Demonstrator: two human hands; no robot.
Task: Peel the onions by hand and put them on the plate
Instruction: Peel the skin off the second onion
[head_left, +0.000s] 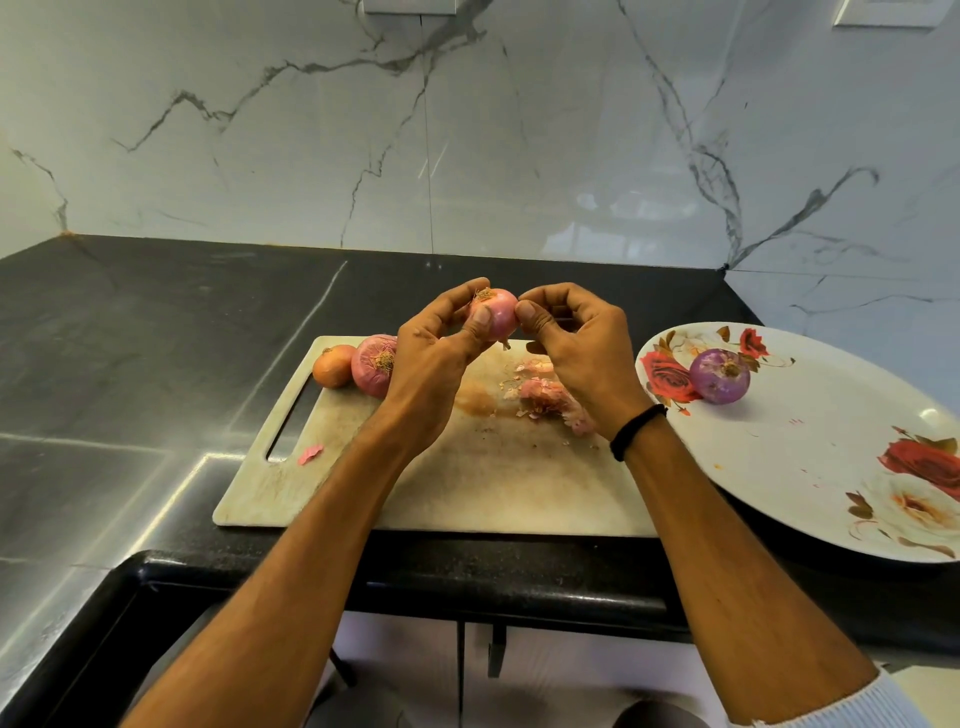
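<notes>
My left hand (434, 345) grips a pink onion (500, 312) above the cutting board (467, 483), thumb pressed on its front. The thumb of my right hand (571, 338) touches the onion's right side, and its fingers are curled. Two unpeeled onions lie at the board's far left: an orange one (332, 366) and a pink one (373, 364). A peeled purple onion (720, 376) sits on the white rose-patterned plate (810, 441) to the right. A heap of pink onion skins (550, 395) lies on the board under my right hand.
The board rests on a black counter (130, 338) near its front edge. A loose pink skin scrap (310, 453) lies by the board's handle slot. A marble wall rises behind. The plate overhangs the board's right end.
</notes>
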